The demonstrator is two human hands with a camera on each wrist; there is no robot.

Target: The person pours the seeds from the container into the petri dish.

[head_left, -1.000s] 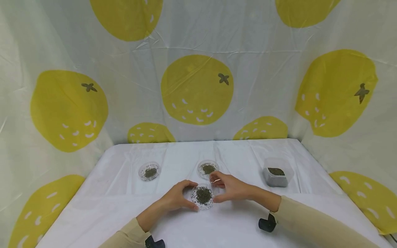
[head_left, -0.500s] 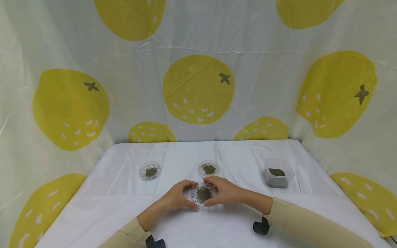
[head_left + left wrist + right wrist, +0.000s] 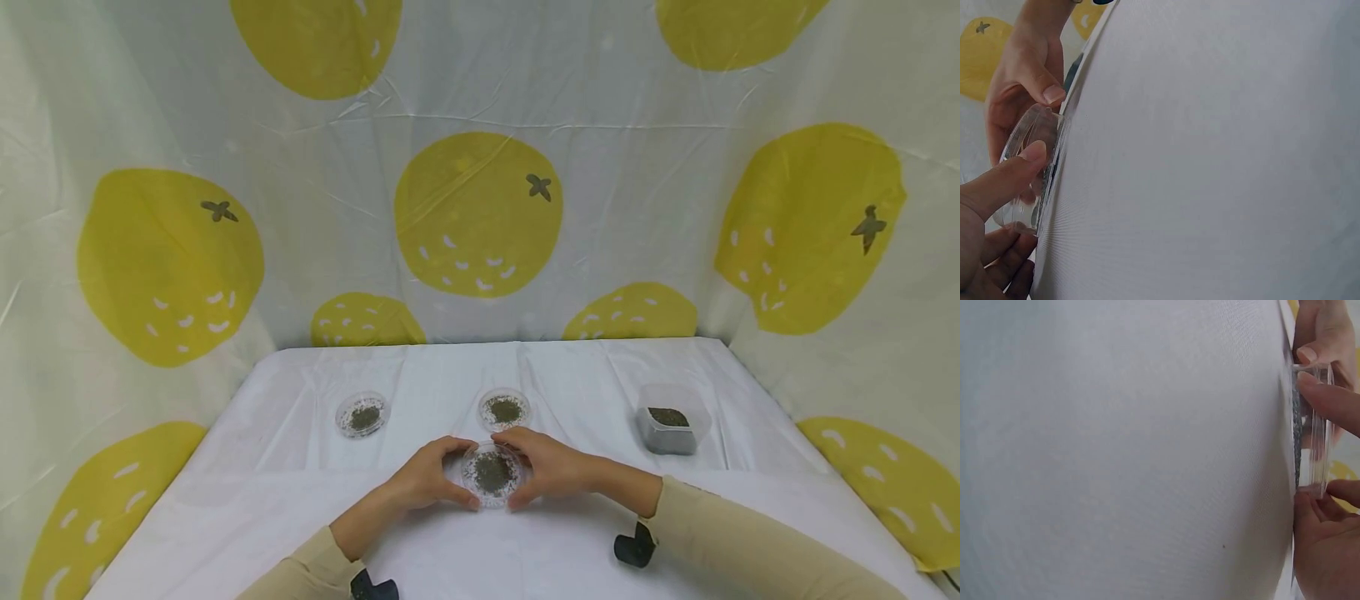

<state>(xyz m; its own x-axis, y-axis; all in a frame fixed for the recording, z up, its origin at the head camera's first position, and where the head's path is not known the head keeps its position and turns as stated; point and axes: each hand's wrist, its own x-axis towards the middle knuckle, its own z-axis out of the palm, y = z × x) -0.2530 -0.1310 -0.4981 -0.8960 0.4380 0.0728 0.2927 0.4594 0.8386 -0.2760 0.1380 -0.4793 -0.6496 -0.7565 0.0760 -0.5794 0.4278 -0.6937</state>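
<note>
A round clear petri dish (image 3: 492, 472) holding dark green flakes sits on the white cloth before me. My left hand (image 3: 429, 477) grips its left side, thumb at the near edge and fingers at the far edge. From the other side, my right hand (image 3: 557, 468) holds the clear lid (image 3: 1324, 440) over the dish between thumb and fingers. In the left wrist view, the lid (image 3: 1017, 140) looks slightly tilted; whether it sits flush all round I cannot tell. The fingers partly hide the rim.
Two more petri dishes with green flakes stand behind, one at the left (image 3: 363, 415) and one just beyond my hands (image 3: 504, 408). A clear square tub (image 3: 666, 433) with dark flakes is at the right. A lemon-print curtain (image 3: 630, 208) hangs behind the table.
My right hand has brought the lid leftward from beside the dish to over it. Its thumb has since shifted back to the rim. My left hand has stayed at the dish.
</note>
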